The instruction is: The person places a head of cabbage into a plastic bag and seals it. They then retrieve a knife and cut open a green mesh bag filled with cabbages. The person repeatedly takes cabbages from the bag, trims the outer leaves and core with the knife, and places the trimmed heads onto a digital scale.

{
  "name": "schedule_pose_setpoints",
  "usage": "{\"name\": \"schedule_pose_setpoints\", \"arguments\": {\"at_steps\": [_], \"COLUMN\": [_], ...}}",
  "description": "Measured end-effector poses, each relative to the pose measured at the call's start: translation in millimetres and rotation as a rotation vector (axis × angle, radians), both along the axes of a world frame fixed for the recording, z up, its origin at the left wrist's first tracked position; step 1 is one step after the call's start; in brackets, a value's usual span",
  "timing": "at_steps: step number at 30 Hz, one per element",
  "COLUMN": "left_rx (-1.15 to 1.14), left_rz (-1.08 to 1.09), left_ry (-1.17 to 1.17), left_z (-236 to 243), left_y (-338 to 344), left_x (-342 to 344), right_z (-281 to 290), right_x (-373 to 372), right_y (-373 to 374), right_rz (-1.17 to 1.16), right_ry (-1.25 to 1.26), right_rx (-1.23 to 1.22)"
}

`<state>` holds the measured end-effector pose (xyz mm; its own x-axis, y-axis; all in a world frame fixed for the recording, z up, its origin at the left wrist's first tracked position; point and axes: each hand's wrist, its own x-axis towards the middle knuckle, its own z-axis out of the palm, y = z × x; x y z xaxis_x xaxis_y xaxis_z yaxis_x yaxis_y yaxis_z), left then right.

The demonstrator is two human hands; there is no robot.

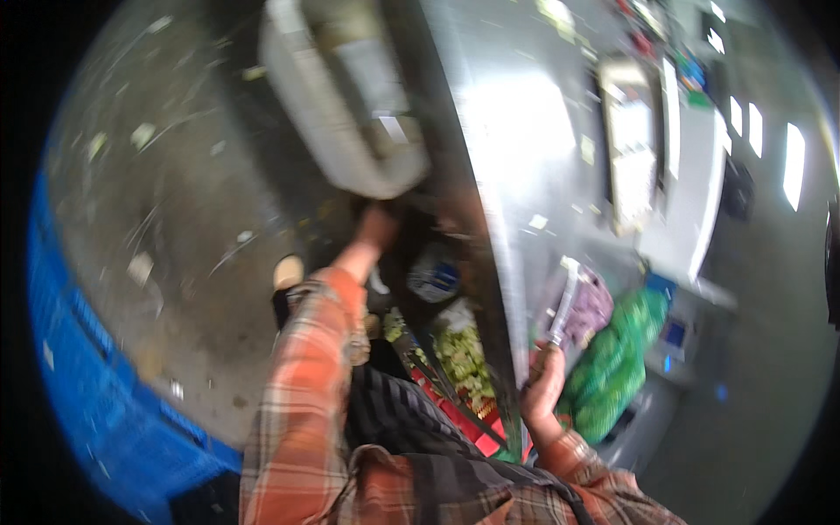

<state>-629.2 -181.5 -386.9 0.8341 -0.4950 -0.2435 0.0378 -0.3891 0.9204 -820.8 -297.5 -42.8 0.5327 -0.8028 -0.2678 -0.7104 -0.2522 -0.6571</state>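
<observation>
My left hand (378, 226) reaches forward to the near end of a long white tub (302, 96). Its fingers are hidden and smeared by motion, so its grip cannot be made out. Over the edge of a metal table (516, 157), my right hand (544, 381) is closed around a knife (567, 302), whose pale blade points away from me. Just beyond that hand lie a purple, lumpy bundle (592, 306) and a green net bag (617, 363) with filled, rounded contents.
Below the table edge stands a red container (479, 430) near pale green leafy scraps (465, 359). Blue crates (105, 420) line the left side. Scraps litter the concrete floor (184, 289). A second white tub (632, 149) rests farther along the table.
</observation>
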Motion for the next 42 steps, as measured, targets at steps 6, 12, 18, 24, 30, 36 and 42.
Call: {"name": "schedule_pose_setpoints", "arguments": {"at_steps": [6,12,18,24,30,36,42], "left_rx": [-0.044,0.087,0.154,0.208,0.224,0.228,0.157], "left_rz": [0.106,0.058,0.038,-0.001,-0.080,-0.220,-0.778], "left_ry": [0.289,0.276,0.264,0.240,0.149,0.002,0.018], "left_z": [-41.0,-51.7,-58.7,-66.2,-66.4,-34.0,41.6], "left_y": [31.9,56.8,82.6,97.7,107.3,132.3,150.9], "left_x": [-1.0,-7.8,-14.5,-14.1,-20.9,-62.8,-163.3], "right_z": [10.0,9.8,13.7,11.6,8.8,10.7,10.9], "right_x": [9.9,3.0,4.7,5.0,-2.6,-3.2,-25.0], "right_y": [-4.6,-6.4,-9.3,-11.5,-16.5,-22.0,-24.8], "right_rz": [0.089,-0.126,-0.214,-0.227,-0.190,-0.038,-0.101], "right_ry": [-0.122,-0.205,-0.216,-0.278,-0.297,-0.320,-0.628], "right_rx": [0.150,0.242,0.346,0.418,0.396,0.423,0.691]}}
